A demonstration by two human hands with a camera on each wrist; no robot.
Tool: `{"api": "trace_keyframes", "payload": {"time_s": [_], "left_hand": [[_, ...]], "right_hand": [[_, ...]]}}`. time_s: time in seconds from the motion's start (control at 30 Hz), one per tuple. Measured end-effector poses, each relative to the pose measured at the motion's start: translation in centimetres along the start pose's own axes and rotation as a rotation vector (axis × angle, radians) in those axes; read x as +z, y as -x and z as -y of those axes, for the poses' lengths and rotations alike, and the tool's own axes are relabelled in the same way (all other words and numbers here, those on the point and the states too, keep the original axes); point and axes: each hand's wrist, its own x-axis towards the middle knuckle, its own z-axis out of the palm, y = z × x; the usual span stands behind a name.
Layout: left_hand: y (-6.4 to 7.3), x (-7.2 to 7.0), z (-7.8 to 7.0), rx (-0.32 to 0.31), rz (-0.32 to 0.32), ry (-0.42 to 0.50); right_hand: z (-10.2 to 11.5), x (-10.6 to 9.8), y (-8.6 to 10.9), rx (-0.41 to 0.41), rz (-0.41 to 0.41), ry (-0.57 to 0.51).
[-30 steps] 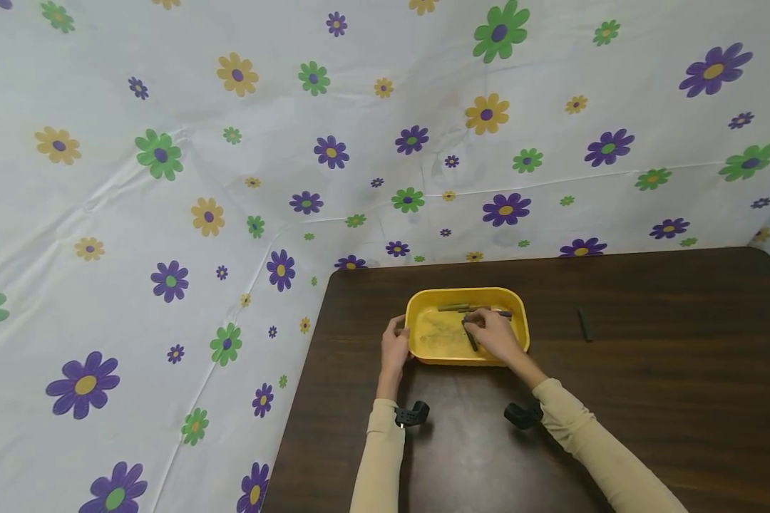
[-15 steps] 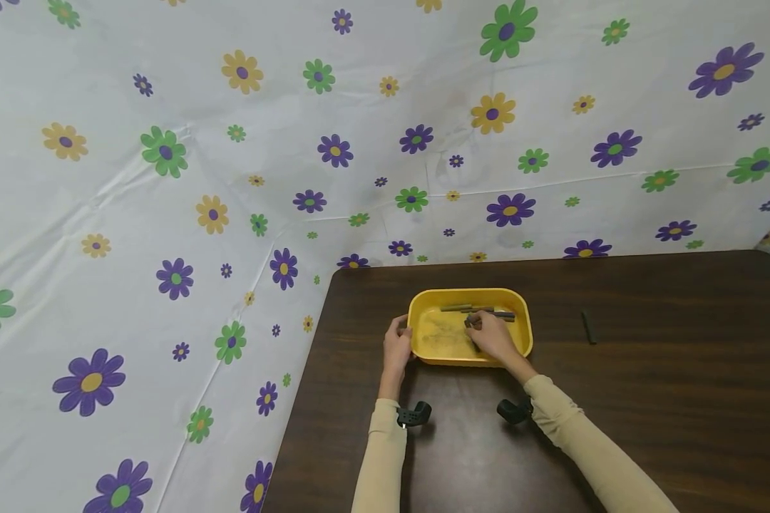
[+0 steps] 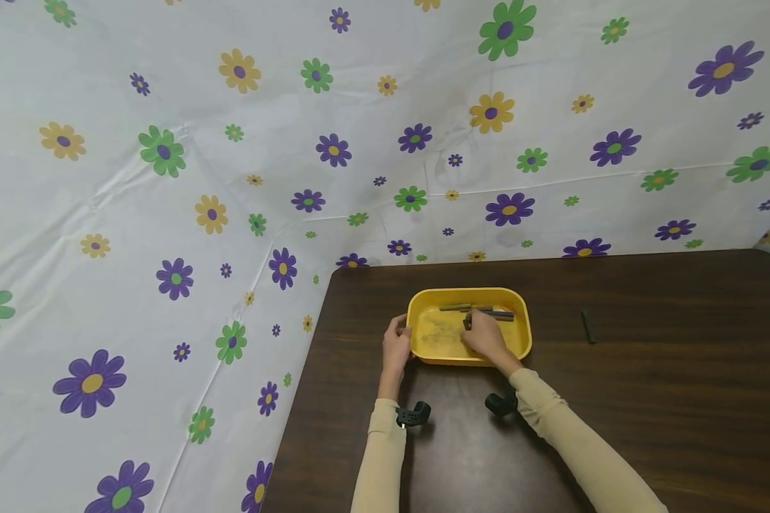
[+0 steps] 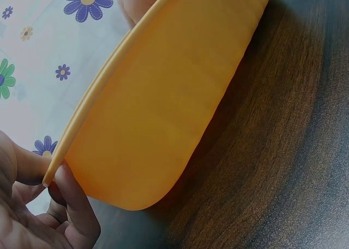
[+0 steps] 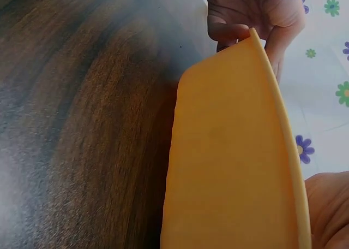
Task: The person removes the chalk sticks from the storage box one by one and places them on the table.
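Observation:
A shallow yellow plastic tray (image 3: 433, 345) stands on the table, its floor smudged with dark marks. My left hand (image 3: 396, 349) pinches the tray's left rim between thumb and fingers, as the left wrist view shows up close. Inside the tray, my right hand (image 3: 488, 338) holds a short dark stick (image 3: 467, 323); most of the stick is hidden behind the fingers. Along the tray's back side lie an olive stick (image 3: 455, 307) and several darker sticks (image 3: 503, 313), partly covered by the right hand. In both wrist views the tray's front wall (image 5: 229, 140) hides what is inside.
One dark green stick (image 3: 587, 326) lies on the brown wood-grain table (image 3: 667, 356), to the right of the tray. A white flower-print sheet (image 3: 359, 85) covers the wall behind and to the left of the table.
My right hand has shifted slightly left within the tray and turned over, so the dark stick in its fingers is now mostly covered. The left hand keeps its place on the rim.

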Motion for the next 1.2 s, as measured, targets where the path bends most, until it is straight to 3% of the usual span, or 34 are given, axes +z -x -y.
{"api": "trace_keyframes", "payload": {"time_s": [0.6, 1.2], "left_hand": [[0.0, -0.1, 0.0, 0.0, -0.003, -0.016], [0.1, 0.0, -0.2, -0.003, -0.001, -0.022]], "right_hand": [[0.8, 1.0, -0.2, -0.019, -0.003, 0.1], [0.8, 1.0, -1.0, -0.016, 0.05, 0.02]]}}
